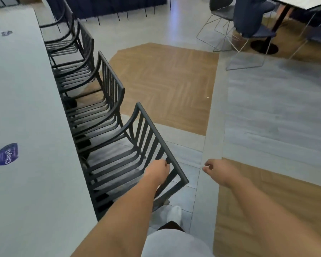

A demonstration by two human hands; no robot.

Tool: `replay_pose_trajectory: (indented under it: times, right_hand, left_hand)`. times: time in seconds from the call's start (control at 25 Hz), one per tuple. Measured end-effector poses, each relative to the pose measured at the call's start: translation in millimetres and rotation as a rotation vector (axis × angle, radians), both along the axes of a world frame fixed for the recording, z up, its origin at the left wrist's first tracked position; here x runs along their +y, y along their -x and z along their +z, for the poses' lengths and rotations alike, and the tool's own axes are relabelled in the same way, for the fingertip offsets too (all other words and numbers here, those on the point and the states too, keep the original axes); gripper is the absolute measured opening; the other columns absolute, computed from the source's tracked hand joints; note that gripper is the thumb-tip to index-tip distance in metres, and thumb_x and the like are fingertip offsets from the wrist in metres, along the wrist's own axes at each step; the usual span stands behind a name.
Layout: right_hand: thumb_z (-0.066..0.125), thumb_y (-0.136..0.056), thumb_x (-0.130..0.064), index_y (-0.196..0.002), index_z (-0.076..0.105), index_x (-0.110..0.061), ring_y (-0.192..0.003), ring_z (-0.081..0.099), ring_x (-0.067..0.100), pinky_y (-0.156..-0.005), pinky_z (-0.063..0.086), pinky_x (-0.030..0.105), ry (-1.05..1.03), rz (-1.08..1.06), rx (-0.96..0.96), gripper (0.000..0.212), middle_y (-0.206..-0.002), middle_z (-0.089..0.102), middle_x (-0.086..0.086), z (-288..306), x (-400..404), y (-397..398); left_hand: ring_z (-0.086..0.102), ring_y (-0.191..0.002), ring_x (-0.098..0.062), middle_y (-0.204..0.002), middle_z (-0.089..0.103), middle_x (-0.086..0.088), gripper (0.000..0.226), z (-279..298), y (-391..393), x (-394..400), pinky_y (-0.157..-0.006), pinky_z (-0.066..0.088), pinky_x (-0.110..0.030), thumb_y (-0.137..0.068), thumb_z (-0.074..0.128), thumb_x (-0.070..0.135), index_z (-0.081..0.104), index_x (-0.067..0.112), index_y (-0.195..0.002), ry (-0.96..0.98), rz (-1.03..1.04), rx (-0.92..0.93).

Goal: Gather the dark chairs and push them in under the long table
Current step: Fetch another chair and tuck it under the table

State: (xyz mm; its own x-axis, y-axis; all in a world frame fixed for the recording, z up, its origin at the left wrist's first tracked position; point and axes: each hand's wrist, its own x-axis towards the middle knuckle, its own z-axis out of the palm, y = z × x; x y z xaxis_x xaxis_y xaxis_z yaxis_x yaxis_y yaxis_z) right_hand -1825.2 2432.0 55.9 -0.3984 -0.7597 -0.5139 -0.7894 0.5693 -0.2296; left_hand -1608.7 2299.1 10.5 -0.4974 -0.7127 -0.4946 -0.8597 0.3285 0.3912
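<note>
Four dark chairs are lining the right edge of the long table point(26, 108), and we are standing at the nearest chair point(126, 160), whose seat is already sitting partly under the tabletop while its slatted back is leaning out toward us. Our left hand point(158, 171) is curling around the back near its top rail, fingers closed on it from the seat side. Our right hand point(220, 171) is hanging loosely half-curled over the floor just beside the chair's outer corner, holding nothing.

We are judging that this chair is close to tucked in, and the risks are coming from the final shove. With only one hand gripping off-centre, a push could be twisting the chair so that its armrest is knocking the next chair point(100, 108), which is standing just beside it. The armrests may also be catching on the table's edge if they are riding too high; we cannot tell the clearance from here. Our white shoe point(174, 213) is sitting close to the rear leg, so a backward slip could be catching a toe. Bringing the free hand onto the rail should be steadying the push.
</note>
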Motion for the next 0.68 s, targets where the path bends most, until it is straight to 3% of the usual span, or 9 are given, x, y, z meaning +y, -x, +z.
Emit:
replay_pose_trajectory:
  times: [0.2, 0.4, 0.68]
  right_hand:
    - [0.047, -0.104, -0.049, -0.135, 0.061, -0.024, -0.113, 0.062, 0.023, -0.093, 0.051, 0.037, -0.011, 0.146, -0.006, 0.042, -0.128, 0.067, 0.001, -2, -114, 55]
    - [0.046, -0.105, -0.048, -0.136, 0.06, -0.022, -0.113, 0.062, 0.022, -0.092, 0.051, 0.037, -0.049, 0.378, -0.029, 0.042, -0.127, 0.067, 0.001, -21, -208, 81]
    - [0.048, -0.104, -0.047, -0.135, 0.06, -0.023, -0.114, 0.061, 0.026, -0.094, 0.051, 0.037, -0.086, 0.871, -0.036, 0.041, -0.128, 0.066, 0.003, -43, -328, 88]
  left_hand:
    - [0.064, -0.094, -0.029, -0.103, 0.069, -0.01, 0.034, -8, 20, -60, -0.083, 0.052, -0.039, -0.107, 0.039, 0.031, 0.067, 0.012, -0.108, -0.027, 0.168, -0.055]
    - [0.064, -0.086, -0.019, -0.099, 0.069, -0.002, 0.032, -22, 15, -81, -0.081, 0.054, -0.036, -0.107, 0.042, 0.037, 0.068, 0.019, -0.112, -0.086, 0.388, -0.037]
    - [0.064, -0.078, -0.021, -0.089, 0.069, -0.003, 0.03, -17, 31, -65, -0.071, 0.052, -0.034, -0.106, 0.043, 0.036, 0.066, 0.02, -0.098, -0.085, 0.873, -0.085]
